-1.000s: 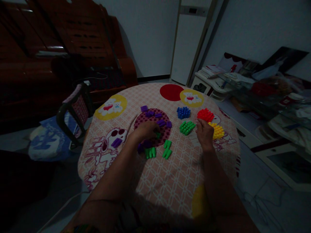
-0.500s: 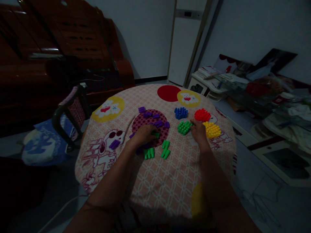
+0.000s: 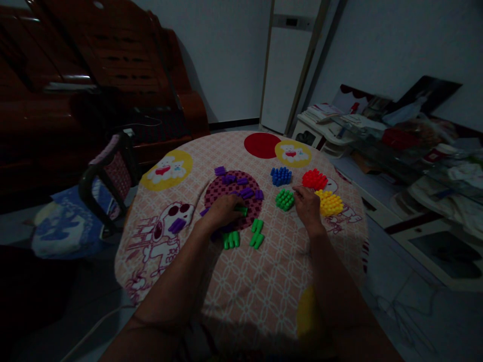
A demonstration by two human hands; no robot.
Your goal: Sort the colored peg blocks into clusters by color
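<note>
My left hand (image 3: 225,208) is closed on a green toy block (image 3: 241,211) above the dark red checked circle of the cloth; its fingers hide part of the block. My right hand (image 3: 308,205) has its thumb and fingers drawn together just right of an upright green block cluster (image 3: 285,199). Whether something small is in that pinch is too dark to see. Nearer to me lie loose green blocks (image 3: 231,240) and another green pair (image 3: 257,233). Several purple blocks (image 3: 246,192) are scattered around my left hand.
Beyond my right hand stand a blue cluster (image 3: 281,176), a red cluster (image 3: 314,179) and a yellow cluster (image 3: 331,202). A patterned cloth (image 3: 256,281) covers the round table. A chair (image 3: 109,181) is at its left, a cluttered cabinet (image 3: 377,151) at its right.
My right hand has shifted slightly left and its fingertips have come off the green cluster, whose right edge looks drawn in. My left hand stays nearly still.
</note>
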